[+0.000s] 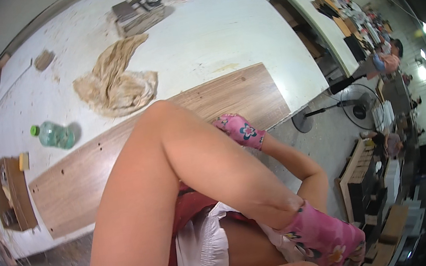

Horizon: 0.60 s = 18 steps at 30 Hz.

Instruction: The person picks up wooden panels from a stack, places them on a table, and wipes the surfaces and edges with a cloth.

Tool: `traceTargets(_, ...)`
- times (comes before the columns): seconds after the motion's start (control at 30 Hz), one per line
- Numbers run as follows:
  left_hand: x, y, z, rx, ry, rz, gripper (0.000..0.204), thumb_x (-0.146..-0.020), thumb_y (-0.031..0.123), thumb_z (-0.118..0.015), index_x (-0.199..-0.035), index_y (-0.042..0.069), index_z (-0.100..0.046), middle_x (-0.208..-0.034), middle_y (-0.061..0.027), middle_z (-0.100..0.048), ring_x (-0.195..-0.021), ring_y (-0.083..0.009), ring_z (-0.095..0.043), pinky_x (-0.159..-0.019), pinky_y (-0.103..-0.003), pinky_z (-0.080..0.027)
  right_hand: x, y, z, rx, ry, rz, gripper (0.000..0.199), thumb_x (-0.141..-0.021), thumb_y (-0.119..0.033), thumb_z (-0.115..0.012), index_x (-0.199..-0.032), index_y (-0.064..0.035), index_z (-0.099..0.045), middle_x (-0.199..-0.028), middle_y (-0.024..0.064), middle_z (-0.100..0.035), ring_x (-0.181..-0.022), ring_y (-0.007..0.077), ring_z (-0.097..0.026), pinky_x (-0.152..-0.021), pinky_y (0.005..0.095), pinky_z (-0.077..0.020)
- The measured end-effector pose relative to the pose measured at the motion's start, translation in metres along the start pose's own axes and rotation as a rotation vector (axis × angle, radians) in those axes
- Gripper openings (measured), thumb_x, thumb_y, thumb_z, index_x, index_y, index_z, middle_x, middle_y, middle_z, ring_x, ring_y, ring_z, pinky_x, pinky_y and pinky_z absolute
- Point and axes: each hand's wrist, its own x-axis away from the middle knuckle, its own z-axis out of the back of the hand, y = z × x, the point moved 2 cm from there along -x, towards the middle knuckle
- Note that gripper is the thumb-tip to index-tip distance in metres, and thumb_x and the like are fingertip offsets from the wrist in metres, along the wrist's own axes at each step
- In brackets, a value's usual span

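A long brown wooden board (93, 171) lies slantwise on a white worktable (220, 28). My right hand (241, 130), in a pink flowered glove, rests on the board's near edge, and my left arm hides its fingers. That left arm is bent across the middle of the view. My left hand (325, 237), also in a pink flowered glove, is low at the right, close to my right elbow and my clothing. Whether it holds anything is unclear.
On the table lie a crumpled beige rag (116, 84), a plastic bottle with a green cap (54, 135), an open cardboard box (12, 194) and a grey box of tools (139, 14). A standing fan (356, 107), stacked wooden panels (363, 177) and other people (388, 59) are to the right.
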Motion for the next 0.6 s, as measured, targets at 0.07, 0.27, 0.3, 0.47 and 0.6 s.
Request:
traceTargets(0.07,0.0,0.005,0.002,0.001,0.029,-0.006,0.037,-0.077,0.018,-0.06,-0.112,0.008,-0.053,-0.106,-0.0084,-0.056,-0.095,-0.0187,-0.055,-0.085,-0.03,-0.043,-0.005,-0.002,0.008,0.001,-0.031,0.01,0.025,-0.078,-0.017,-0.05,-0.102,-0.0101,-0.054,-0.095,0.0101,-0.057,-0.09,0.0257,-0.054,-0.08,0.0357,-0.0429)
traceTargets(0.27,0.02,0.017,0.029,0.016,0.205,-0.009,0.038,-0.078,0.019,-0.059,-0.114,0.008,-0.053,-0.107,-0.0084,-0.056,-0.096,-0.0186,-0.055,-0.085,-0.029,-0.043,0.003,-0.003,0.041,0.037,-0.115,-0.024,0.025,-0.078,-0.017,-0.051,-0.102,-0.0105,-0.055,-0.097,0.01,-0.057,-0.092,0.0258,-0.054,-0.081,0.0362,-0.0427)
traceTargets(0.3,0.032,0.017,0.037,0.018,0.265,0.001,0.039,-0.078,0.019,-0.059,-0.114,0.008,-0.052,-0.107,-0.0084,-0.056,-0.096,-0.0186,-0.055,-0.085,-0.029,-0.043,0.006,-0.005,0.046,0.045,-0.129,-0.035,0.025,-0.078,-0.017,-0.051,-0.102,-0.0106,-0.055,-0.097,0.01,-0.057,-0.092,0.0258,-0.054,-0.081,0.0363,-0.0427)
traceTargets(0.47,0.154,-0.006,0.07,-0.245,0.621,0.237,0.037,-0.079,0.011,-0.059,-0.115,0.006,-0.052,-0.108,-0.0087,-0.056,-0.097,-0.0202,-0.054,-0.085,-0.029,-0.043,0.006,-0.017,0.066,0.063,-0.133,-0.053,0.025,-0.079,-0.018,-0.052,-0.103,-0.011,-0.055,-0.1,0.0099,-0.058,-0.093,0.0259,-0.054,-0.082,0.0367,-0.0425)
traceTargets(0.6,0.283,-0.021,0.072,-0.809,0.839,0.621,0.036,-0.078,0.012,-0.059,-0.114,0.012,-0.053,-0.105,-0.0103,-0.056,-0.098,-0.0255,-0.054,-0.089,-0.035,-0.041,0.023,-0.031,0.063,0.07,-0.061,-0.231,0.028,-0.079,-0.016,-0.053,-0.106,-0.0109,-0.054,-0.104,0.0091,-0.057,-0.098,0.0259,-0.052,-0.086,0.0375,-0.0398)
